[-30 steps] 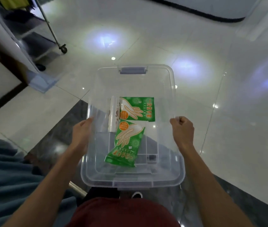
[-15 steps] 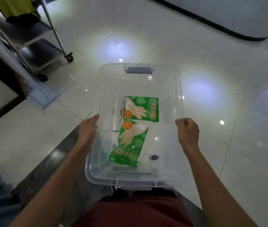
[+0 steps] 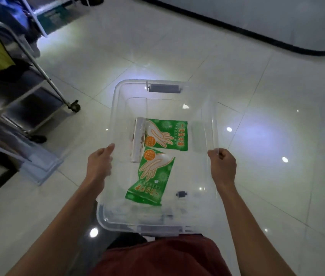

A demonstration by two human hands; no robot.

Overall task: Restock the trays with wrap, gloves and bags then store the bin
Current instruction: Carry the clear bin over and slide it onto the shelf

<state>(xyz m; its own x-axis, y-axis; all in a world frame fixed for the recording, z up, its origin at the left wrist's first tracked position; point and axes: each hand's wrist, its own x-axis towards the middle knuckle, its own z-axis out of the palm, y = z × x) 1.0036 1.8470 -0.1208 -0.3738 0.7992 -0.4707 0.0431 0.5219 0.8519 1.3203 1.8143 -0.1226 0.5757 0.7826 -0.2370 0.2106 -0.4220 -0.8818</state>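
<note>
Transit step: bin [image 3: 197, 83] is carried, left grip [image 3: 100, 164] and right grip [image 3: 222, 166] clamped on its rims; glove packs [image 3: 165, 134] not yet unloaded, trays needed next

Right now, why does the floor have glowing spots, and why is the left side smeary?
Head view: the glossy floor reflects lights as white dots with bluish haloes; head view, left edge: the trolley is dim and motion-blurred; head view, centre: the clear bin and green glove packs look sharper.

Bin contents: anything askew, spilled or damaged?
Minor only. In the bin, the near glove packet lies slanted with its near end crumpled upward; the far glove packet and wrap roll lie flat. No spill or damage visible.
</note>
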